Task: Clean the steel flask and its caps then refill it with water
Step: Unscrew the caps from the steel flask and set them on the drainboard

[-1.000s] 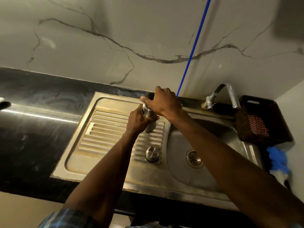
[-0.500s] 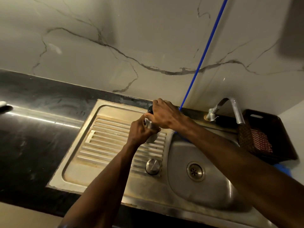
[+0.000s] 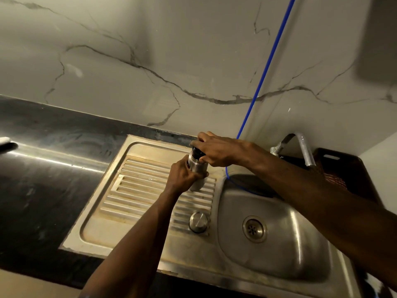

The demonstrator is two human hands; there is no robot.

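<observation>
The dark bench (image 3: 49, 186) is on the left, with the ribbed steel drainboard (image 3: 137, 190) next to it. Over the ribs, the left hand (image 3: 182, 175) wraps its fingers round the steel flask (image 3: 197, 166), and the right hand (image 3: 219, 151) grips the black inner cap (image 3: 196, 152) on top. A round steel cap (image 3: 198, 222) lies near the sink bowl (image 3: 290, 237).

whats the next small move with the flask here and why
Probably keep twisting the black inner cap while holding the body steady. The right hand grips that cap at the top of the steel flask, the left hand is wrapped round the body, and the flask stands on the ribbed drainboard. The steel outer cap already lies apart nearby. Whether it is loosening or tightening, I cannot tell.
</observation>
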